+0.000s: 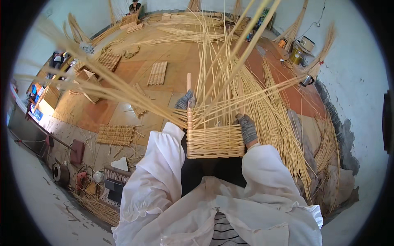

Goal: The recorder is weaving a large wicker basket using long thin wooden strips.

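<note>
A half-woven wicker panel (215, 142) stands in front of me above my lap, with long loose wicker strands (217, 61) fanning up and out to both sides. At its left edge a wooden stake (189, 80) rises, wrapped lower down by the weave. My left hand (185, 100), in a grey knit glove, is closed around this stake just above the weave; some fingers are hidden behind it. My right hand (248, 129), gloved alike, grips the panel's right edge, its fingers partly hidden behind. White sleeves cover both forearms.
Long wicker rods (275, 123) lie in a pile to my right. Finished woven panels (115, 135) and a small wooden box (88, 85) are on the floor to the left. A kettle (307, 80) stands at the right wall. Another person (134, 7) sits far back.
</note>
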Demonstrator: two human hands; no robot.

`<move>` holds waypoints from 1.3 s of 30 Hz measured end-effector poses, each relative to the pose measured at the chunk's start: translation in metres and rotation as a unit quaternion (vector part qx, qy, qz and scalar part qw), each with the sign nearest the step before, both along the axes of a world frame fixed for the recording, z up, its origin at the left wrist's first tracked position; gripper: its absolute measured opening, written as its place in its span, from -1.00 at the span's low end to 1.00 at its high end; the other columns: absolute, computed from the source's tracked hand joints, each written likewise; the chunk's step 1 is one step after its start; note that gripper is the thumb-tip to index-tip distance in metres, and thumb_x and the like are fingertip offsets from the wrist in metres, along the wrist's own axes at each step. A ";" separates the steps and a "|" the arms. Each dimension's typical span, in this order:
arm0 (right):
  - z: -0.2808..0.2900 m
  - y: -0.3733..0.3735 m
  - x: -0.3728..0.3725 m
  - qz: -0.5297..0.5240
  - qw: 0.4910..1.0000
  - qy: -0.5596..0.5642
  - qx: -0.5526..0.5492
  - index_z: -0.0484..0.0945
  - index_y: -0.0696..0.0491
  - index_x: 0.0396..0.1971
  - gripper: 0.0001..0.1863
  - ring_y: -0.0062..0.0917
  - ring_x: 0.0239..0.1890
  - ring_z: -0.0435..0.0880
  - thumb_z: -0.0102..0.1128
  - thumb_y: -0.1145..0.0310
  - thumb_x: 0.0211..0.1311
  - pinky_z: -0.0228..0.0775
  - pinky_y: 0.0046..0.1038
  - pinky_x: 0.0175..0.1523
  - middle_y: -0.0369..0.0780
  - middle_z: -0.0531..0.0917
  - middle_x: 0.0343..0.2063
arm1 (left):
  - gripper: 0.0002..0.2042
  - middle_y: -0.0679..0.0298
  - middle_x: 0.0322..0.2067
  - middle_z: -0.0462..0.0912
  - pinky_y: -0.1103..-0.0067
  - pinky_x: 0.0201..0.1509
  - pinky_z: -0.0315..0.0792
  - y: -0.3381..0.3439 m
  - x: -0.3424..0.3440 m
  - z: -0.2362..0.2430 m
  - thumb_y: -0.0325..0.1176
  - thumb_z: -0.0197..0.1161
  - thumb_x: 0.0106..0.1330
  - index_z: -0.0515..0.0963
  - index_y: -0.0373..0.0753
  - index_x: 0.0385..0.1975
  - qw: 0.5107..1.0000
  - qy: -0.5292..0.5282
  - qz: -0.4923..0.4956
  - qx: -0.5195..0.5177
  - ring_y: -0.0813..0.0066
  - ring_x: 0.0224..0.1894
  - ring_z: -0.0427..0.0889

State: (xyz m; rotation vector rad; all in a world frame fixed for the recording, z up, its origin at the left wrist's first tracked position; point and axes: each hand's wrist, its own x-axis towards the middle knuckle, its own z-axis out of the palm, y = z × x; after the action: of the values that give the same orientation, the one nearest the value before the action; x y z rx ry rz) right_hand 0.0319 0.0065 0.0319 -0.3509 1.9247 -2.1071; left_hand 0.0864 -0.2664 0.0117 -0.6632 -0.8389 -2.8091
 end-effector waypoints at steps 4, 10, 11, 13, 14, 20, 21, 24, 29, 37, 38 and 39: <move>-0.029 0.013 0.004 -0.015 0.997 -0.004 -0.069 0.41 0.13 -0.45 -0.76 -0.65 -0.57 0.40 0.03 0.23 0.18 0.28 -0.61 -0.43 -0.29 0.47 -0.62 | -0.85 0.33 -0.59 0.45 0.66 -0.59 0.37 0.026 -0.001 0.026 -0.25 0.09 0.21 0.40 -0.19 -0.43 0.985 -0.136 0.052 -0.093 0.62 -0.61 0.42; -0.018 0.008 0.011 -0.016 0.998 0.042 -0.041 0.41 0.10 -0.44 -0.76 -0.67 -0.55 0.38 0.08 0.21 0.14 0.26 -0.61 -0.42 -0.33 0.45 -0.61 | -0.70 0.42 -0.77 0.29 0.76 -0.73 0.18 0.027 -0.004 0.025 -0.08 -0.02 0.27 0.27 -0.07 -0.65 0.960 -0.243 0.132 -0.037 0.69 -0.77 0.23; -0.021 0.006 0.007 -0.003 0.997 0.011 -0.080 0.41 0.11 -0.43 -0.75 -0.66 -0.55 0.40 0.06 0.20 0.15 0.27 -0.60 -0.42 -0.30 0.47 -0.60 | -0.71 0.42 -0.75 0.31 0.76 -0.72 0.20 0.026 -0.007 0.023 -0.08 -0.02 0.27 0.28 -0.07 -0.63 0.961 -0.235 0.146 -0.023 0.69 -0.77 0.24; -0.020 0.001 0.002 0.012 0.998 0.013 -0.063 0.40 0.12 -0.42 -0.74 -0.65 -0.55 0.41 0.05 0.20 0.16 0.28 -0.59 -0.41 -0.29 0.48 -0.60 | -0.72 0.40 -0.71 0.33 0.79 -0.70 0.21 0.014 -0.015 0.008 -0.09 0.00 0.26 0.29 -0.08 -0.62 0.967 -0.192 0.165 -0.027 0.70 -0.74 0.26; -0.022 -0.002 0.000 0.029 0.998 0.011 -0.046 0.40 0.12 -0.42 -0.73 -0.64 -0.55 0.42 0.04 0.19 0.16 0.29 -0.58 -0.41 -0.27 0.49 -0.60 | -0.74 0.39 -0.67 0.36 0.81 -0.67 0.22 0.006 -0.015 0.002 -0.11 0.02 0.26 0.31 -0.09 -0.60 0.970 -0.152 0.186 -0.031 0.71 -0.72 0.27; -0.019 0.014 -0.002 0.008 0.997 0.069 0.032 0.42 0.18 -0.26 -0.69 -0.58 -0.46 0.49 0.06 0.23 0.15 0.34 -0.61 -0.31 -0.20 0.56 -0.50 | -0.70 0.24 -0.35 0.50 0.60 -0.17 0.34 0.024 0.030 0.024 -0.15 -0.03 0.28 0.45 -0.27 -0.25 0.929 -0.174 0.298 -0.131 0.53 -0.31 0.43; -0.018 0.016 -0.003 0.009 0.999 0.014 -0.051 0.40 0.19 -0.21 -0.67 -0.57 -0.43 0.50 0.08 0.27 0.13 0.35 -0.61 -0.27 -0.18 0.57 -0.46 | -0.72 0.30 -0.39 0.48 0.65 -0.24 0.33 0.016 0.052 0.029 -0.17 -0.01 0.27 0.43 -0.27 -0.24 0.942 -0.099 0.289 -0.141 0.56 -0.34 0.42; -0.016 0.027 -0.017 0.018 0.983 -0.079 -0.166 0.35 0.22 -0.10 -0.58 -0.52 -0.34 0.53 0.16 0.38 0.05 0.36 -0.60 -0.17 -0.11 0.57 -0.35 | -0.74 0.17 -0.30 0.47 0.56 -0.15 0.32 0.057 0.104 0.033 -0.28 -0.06 0.28 0.43 -0.38 -0.27 0.625 -0.235 0.670 -0.326 0.44 -0.33 0.42; -0.018 0.009 -0.025 0.015 0.990 0.079 0.114 0.38 0.20 -0.16 -0.48 -0.49 -0.34 0.53 0.28 0.23 -0.12 0.38 -0.52 -0.19 -0.14 0.56 -0.42 | -0.77 0.03 -0.17 0.36 0.55 -0.02 0.23 0.131 0.124 0.024 -0.50 0.13 0.10 0.38 -0.39 -0.23 0.537 -0.169 0.654 -0.506 0.29 -0.03 0.35; -0.027 -0.012 -0.055 -0.005 0.963 0.076 0.259 0.39 0.18 -0.19 -0.34 -0.25 -0.30 0.55 0.38 0.10 -0.33 0.39 -0.37 -0.15 -0.01 0.55 -0.38 | -0.71 -0.05 -0.26 0.44 0.34 -0.09 0.33 0.180 0.110 0.037 -0.40 0.12 0.10 0.35 -0.33 -0.17 0.556 -0.017 0.417 -0.718 0.03 -0.20 0.44; -0.040 -0.014 -0.058 -0.004 0.969 0.099 0.227 0.39 0.18 -0.16 -0.30 -0.23 -0.25 0.55 0.39 0.10 -0.36 0.38 -0.37 -0.14 0.01 0.55 -0.33 | -0.68 -0.05 -0.26 0.45 0.33 -0.12 0.34 0.180 0.085 0.033 -0.37 0.13 0.09 0.34 -0.32 -0.16 0.504 -0.060 0.465 -0.725 0.01 -0.21 0.44; -0.017 -0.016 -0.049 0.030 0.970 0.029 0.240 0.36 0.20 -0.11 -0.22 -0.21 -0.14 0.51 0.40 0.05 -0.38 0.35 -0.38 -0.07 0.04 0.52 -0.23 | -0.66 -0.05 -0.25 0.46 0.32 -0.14 0.35 0.177 0.066 0.029 -0.34 0.14 0.08 0.33 -0.32 -0.15 0.445 -0.104 0.514 -0.726 -0.01 -0.23 0.45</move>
State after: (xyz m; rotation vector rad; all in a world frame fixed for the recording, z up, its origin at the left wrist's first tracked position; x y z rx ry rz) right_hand -0.0166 -0.0093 0.0147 -0.3615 2.3378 -1.5358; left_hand 0.1520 -0.0898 0.0403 0.2451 -2.4212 -0.5269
